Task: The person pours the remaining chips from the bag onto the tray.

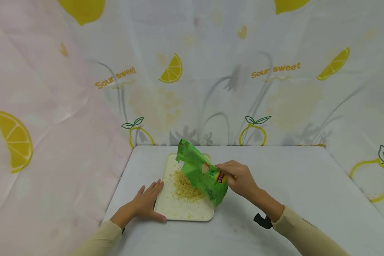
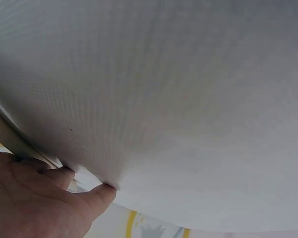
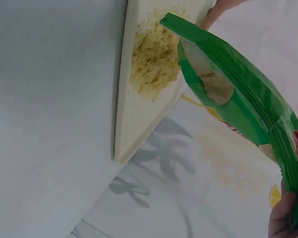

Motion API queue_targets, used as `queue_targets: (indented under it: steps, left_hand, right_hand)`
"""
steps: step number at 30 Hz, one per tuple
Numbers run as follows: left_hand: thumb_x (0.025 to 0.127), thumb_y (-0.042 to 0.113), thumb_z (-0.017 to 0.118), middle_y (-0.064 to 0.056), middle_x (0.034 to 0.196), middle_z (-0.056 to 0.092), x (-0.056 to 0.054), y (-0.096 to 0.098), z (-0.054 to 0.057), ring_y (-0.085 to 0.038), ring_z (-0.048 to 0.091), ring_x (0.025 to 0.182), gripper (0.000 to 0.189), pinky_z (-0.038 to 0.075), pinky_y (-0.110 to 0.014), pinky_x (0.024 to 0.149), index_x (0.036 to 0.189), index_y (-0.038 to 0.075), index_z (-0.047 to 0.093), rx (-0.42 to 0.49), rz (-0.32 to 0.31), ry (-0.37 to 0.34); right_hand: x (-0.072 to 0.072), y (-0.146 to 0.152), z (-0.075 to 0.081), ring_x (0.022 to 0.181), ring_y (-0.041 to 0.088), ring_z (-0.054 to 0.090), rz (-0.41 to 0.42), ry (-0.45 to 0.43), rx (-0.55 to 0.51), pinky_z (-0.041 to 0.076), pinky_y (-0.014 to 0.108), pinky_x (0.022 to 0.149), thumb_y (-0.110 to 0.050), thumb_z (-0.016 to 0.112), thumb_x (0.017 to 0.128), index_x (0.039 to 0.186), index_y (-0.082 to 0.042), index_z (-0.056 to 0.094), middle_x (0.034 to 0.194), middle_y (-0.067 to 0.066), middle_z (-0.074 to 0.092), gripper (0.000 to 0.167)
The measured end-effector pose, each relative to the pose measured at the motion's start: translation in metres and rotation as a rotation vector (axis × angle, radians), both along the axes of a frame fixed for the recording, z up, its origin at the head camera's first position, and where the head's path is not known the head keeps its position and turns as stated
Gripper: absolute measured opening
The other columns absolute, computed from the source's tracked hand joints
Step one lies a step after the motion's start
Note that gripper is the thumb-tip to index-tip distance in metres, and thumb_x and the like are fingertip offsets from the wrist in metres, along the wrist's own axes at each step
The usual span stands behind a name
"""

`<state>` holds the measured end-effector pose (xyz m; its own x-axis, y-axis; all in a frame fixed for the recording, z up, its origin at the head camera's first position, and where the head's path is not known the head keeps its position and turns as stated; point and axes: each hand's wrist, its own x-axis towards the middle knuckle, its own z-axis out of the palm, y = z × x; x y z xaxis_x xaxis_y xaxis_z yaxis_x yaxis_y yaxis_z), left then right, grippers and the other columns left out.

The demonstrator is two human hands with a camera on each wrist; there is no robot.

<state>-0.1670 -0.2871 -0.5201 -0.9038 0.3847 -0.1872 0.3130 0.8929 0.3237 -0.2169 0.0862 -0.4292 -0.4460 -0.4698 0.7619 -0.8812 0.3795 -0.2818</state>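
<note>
A cream rectangular tray [image 1: 172, 211] lies on the white table with a heap of pale yellow crumbs [image 1: 186, 190] in its middle. My left hand [image 1: 147, 201] rests at the tray's left side, fingers spread and thumb by the near left corner. In the left wrist view that hand [image 2: 44, 198] appears low at the left edge. My right hand [image 1: 240, 177] grips one end of a green snack bag [image 1: 208, 183], which is tilted over the tray's right half. The bag [image 3: 238, 84] hangs beside the crumb heap [image 3: 156, 62] in the right wrist view.
The white table [image 1: 268, 170] stretches away to the right of the tray. A cloth backdrop [image 1: 204, 89] with lemon prints hangs behind the table and along both sides. A black wrist strap piece [image 1: 263, 221] shows under the right forearm.
</note>
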Motion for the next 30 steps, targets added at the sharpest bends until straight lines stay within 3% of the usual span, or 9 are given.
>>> queue_targets:
  steps: [4,10,16,21,24,27,30]
  left_hand:
    - [0.063,0.079,0.073,-0.022,0.164,0.013,0.001,0.000,-0.004,-0.042,0.016,0.151,0.136,0.012,-0.072,0.114,0.157,0.000,0.014,-0.005,-0.002,-0.001]
    - [0.063,0.079,0.072,-0.021,0.165,0.012,0.001,-0.002,-0.006,-0.042,0.015,0.151,0.136,0.012,-0.072,0.114,0.158,0.001,0.012,-0.011,-0.012,-0.005]
    - [0.063,0.080,0.072,-0.021,0.165,0.014,0.000,-0.001,-0.006,-0.041,0.017,0.151,0.137,0.013,-0.071,0.114,0.158,0.001,0.013,-0.014,-0.013,0.001]
    - [0.063,0.079,0.073,-0.023,0.164,0.015,0.000,0.000,-0.004,-0.043,0.018,0.150,0.136,0.013,-0.072,0.113,0.157,-0.001,0.015,-0.004,-0.020,0.011]
    - [0.063,0.079,0.073,-0.023,0.164,0.015,0.000,0.000,-0.003,-0.043,0.018,0.150,0.136,0.014,-0.072,0.113,0.157,-0.001,0.014,-0.009,-0.019,0.019]
    - [0.063,0.079,0.073,-0.023,0.164,0.014,0.000,-0.001,-0.002,-0.043,0.017,0.151,0.137,0.013,-0.072,0.113,0.157,-0.001,0.014,-0.009,-0.018,0.012]
    - [0.063,0.078,0.074,-0.022,0.164,0.014,0.000,0.000,-0.003,-0.042,0.017,0.151,0.136,0.013,-0.072,0.113,0.157,0.000,0.014,-0.005,-0.008,0.007]
  right_hand:
    - [0.000,0.002,0.002,0.078,0.020,0.070,-0.007,-0.006,-0.017,0.055,0.023,0.061,0.018,0.063,0.081,0.103,-0.001,0.077,0.088,0.009,0.076,0.032]
    - [-0.001,0.002,0.012,0.076,0.022,0.069,-0.031,0.028,-0.163,0.054,0.024,0.063,0.017,0.061,0.084,0.103,0.000,0.077,0.089,0.012,0.076,0.030]
    - [0.001,-0.001,0.001,0.078,0.020,0.071,-0.006,-0.033,-0.034,0.057,0.026,0.065,0.016,0.062,0.085,0.105,-0.001,0.077,0.089,0.009,0.077,0.029]
    - [0.001,-0.001,-0.006,0.079,0.019,0.071,-0.020,-0.040,-0.023,0.057,0.025,0.063,0.018,0.062,0.083,0.104,-0.001,0.077,0.089,0.009,0.077,0.032]
    - [0.000,0.000,0.000,0.078,0.020,0.071,-0.037,-0.002,-0.085,0.056,0.022,0.064,0.019,0.061,0.083,0.103,-0.001,0.077,0.089,0.010,0.077,0.032]
    - [0.000,-0.002,0.009,0.078,0.025,0.071,-0.036,0.032,-0.214,0.056,0.021,0.066,0.020,0.061,0.082,0.102,0.002,0.076,0.088,0.014,0.076,0.031]
    - [0.003,-0.003,0.009,0.078,0.023,0.070,-0.019,0.028,-0.202,0.056,0.020,0.068,0.020,0.059,0.083,0.103,0.001,0.076,0.088,0.013,0.076,0.032]
